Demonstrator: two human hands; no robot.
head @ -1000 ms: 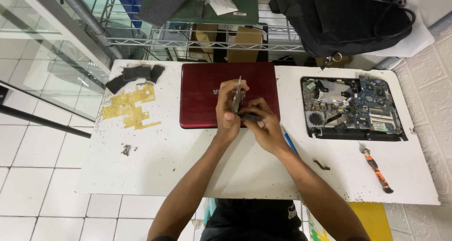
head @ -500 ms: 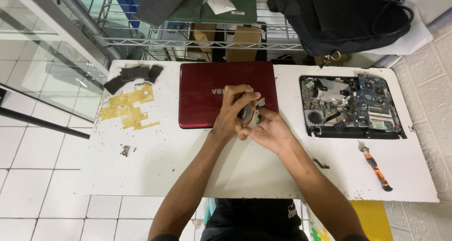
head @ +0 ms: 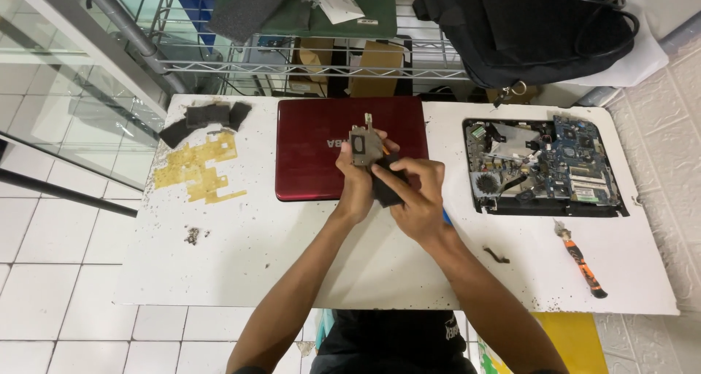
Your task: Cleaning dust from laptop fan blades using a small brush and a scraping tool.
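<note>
My left hand (head: 355,180) holds a small grey metal heatsink part (head: 363,144) upright over the near edge of the closed red laptop (head: 310,144). My right hand (head: 416,195) grips a black piece (head: 387,184) pressed against the lower side of that part. Both hands meet in the middle of the white table (head: 255,257). Whether the black piece is joined to the metal part is hidden by my fingers.
An opened laptop base with bare circuit board and fan (head: 544,166) lies at the right. An orange-handled tool (head: 582,261) lies below it, a small dark bit (head: 496,255) nearby. Yellow sheet scraps (head: 201,166) and black foam pieces (head: 204,116) lie at the left. A wire shelf stands behind.
The metal part was tipped down between both hands half a second ago; now my left hand holds it upright again and my right hand has shifted lower on the black piece.
</note>
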